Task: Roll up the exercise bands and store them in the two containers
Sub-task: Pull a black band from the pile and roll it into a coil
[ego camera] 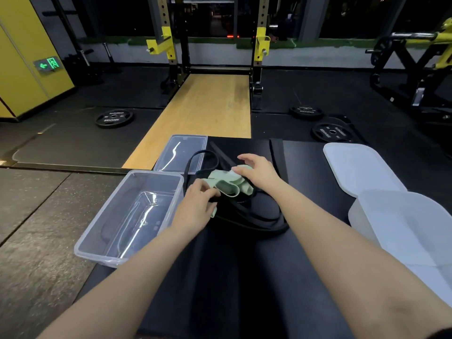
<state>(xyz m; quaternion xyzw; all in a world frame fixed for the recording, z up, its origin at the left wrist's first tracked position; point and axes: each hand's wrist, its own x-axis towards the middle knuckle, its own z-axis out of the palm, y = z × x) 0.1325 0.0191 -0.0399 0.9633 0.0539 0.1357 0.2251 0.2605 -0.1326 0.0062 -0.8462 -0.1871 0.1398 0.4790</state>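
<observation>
Head view: crumpled pale green band (pixel 227 183) atop tangled black bands (pixel 256 216)

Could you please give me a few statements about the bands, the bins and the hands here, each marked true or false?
1. Both hands, left and right, are on the green band. True.
2. The clear bin already holds a rolled band. False: nothing is stored in it.
3. The black bands lie loose on the mat. True.
4. The white bin is at the left of the mat. False: it is at the right; the clear bin is at the left.
5. The clear lid is shut on its bin. False: it lies beyond the bin, off it.
</observation>
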